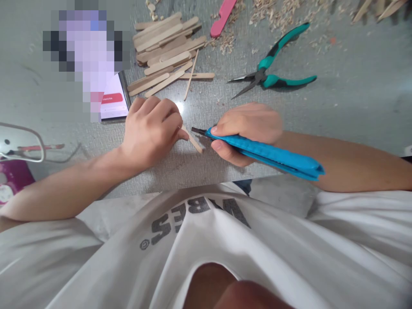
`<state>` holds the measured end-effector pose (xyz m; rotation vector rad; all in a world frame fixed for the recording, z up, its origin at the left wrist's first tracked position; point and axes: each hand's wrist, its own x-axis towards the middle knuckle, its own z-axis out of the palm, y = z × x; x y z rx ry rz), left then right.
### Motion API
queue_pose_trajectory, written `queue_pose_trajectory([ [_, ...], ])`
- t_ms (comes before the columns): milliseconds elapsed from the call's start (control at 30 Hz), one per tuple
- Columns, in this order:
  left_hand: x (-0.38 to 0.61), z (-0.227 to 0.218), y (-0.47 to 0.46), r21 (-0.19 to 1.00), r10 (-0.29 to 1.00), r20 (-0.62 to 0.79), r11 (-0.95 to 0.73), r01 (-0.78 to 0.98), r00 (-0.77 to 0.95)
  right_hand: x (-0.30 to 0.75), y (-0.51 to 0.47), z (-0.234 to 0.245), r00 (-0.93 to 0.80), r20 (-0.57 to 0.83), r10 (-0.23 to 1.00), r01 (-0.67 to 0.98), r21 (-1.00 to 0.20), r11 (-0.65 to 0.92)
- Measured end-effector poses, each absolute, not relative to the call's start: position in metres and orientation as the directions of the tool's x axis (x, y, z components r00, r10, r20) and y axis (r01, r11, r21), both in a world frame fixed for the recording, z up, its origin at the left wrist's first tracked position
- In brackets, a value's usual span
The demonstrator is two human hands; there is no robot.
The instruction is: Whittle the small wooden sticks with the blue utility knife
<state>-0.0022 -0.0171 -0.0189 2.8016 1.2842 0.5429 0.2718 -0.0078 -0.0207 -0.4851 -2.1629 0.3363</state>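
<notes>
My left hand (pixel 152 128) is closed around a wooden craft stick (pixel 195 143), whose rounded end sticks out past the thumb toward the right. Most of that stick is hidden in the fingers. Gripped in my right hand (pixel 246 124) is a blue utility knife (pixel 270 152). Its short dark blade points left, close to the stick, though contact between them cannot be made out. The handle slants down to the right across my wrist. Both hands are above the grey table (pixel 180 174), near its front edge.
Beyond my left hand lies a pile of craft sticks (pixel 167 47), with a phone (pixel 114 103) to its left. Needle-nose pliers (pixel 261 77) with green handles lie spread open. Wood shavings (pixel 273 13) and a pink tool (pixel 222 19) are farther back. A white cable (pixel 40 139) curls at left.
</notes>
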Motion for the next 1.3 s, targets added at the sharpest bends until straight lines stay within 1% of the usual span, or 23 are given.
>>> queue_pose_trajectory([
  [67,-0.001,-0.017,-0.016,0.236,0.788,0.237,-0.614,0.754,0.568,0.272,-0.007,-0.019,-0.557,0.689,0.464,0.229,-0.410,0.883],
  [133,0.001,-0.014,-0.014,0.294,0.811,0.186,-0.584,0.756,0.554,0.273,-0.007,-0.017,-0.567,0.672,0.477,0.241,-0.419,0.876],
  [233,0.002,-0.010,-0.012,0.341,0.829,0.129,-0.552,0.761,0.544,0.272,-0.006,-0.015,-0.561,0.662,0.497,0.245,-0.442,0.863],
  [333,0.002,-0.008,-0.009,0.389,0.838,0.094,-0.528,0.755,0.538,0.272,-0.005,-0.017,-0.527,0.688,0.499,0.215,-0.460,0.862],
  [400,0.001,-0.008,-0.008,0.410,0.836,0.078,-0.524,0.747,0.543,0.274,-0.005,-0.017,-0.532,0.681,0.503,0.213,-0.468,0.858],
  [533,0.000,-0.010,-0.007,0.432,0.837,0.071,-0.516,0.739,0.543,0.277,-0.005,-0.016,-0.566,0.637,0.524,0.234,-0.485,0.843],
  [667,0.002,-0.008,-0.008,0.435,0.841,0.071,-0.509,0.742,0.536,0.278,-0.006,-0.017,-0.559,0.618,0.553,0.206,-0.543,0.814],
  [733,0.003,-0.006,-0.008,0.436,0.847,0.057,-0.497,0.751,0.528,0.278,-0.006,-0.019,-0.559,0.621,0.549,0.218,-0.529,0.820],
  [833,0.003,-0.004,-0.008,0.447,0.850,0.034,-0.484,0.753,0.526,0.279,-0.006,-0.022,-0.563,0.642,0.521,0.243,-0.474,0.846],
  [967,0.002,-0.006,-0.008,0.449,0.852,0.038,-0.481,0.753,0.522,0.283,-0.006,-0.025,-0.585,0.586,0.561,0.302,-0.485,0.821],
  [1033,0.001,-0.009,-0.008,0.449,0.845,0.072,-0.501,0.740,0.529,0.282,-0.006,-0.024,-0.582,0.602,0.547,0.274,-0.489,0.828],
  [1133,-0.001,-0.016,-0.007,0.454,0.829,0.133,-0.538,0.711,0.543,0.278,-0.005,-0.022,-0.560,0.663,0.497,0.195,-0.477,0.857],
  [1300,-0.002,-0.020,-0.006,0.470,0.826,0.160,-0.545,0.694,0.540,0.274,-0.003,-0.021,-0.537,0.697,0.475,0.167,-0.464,0.870],
])
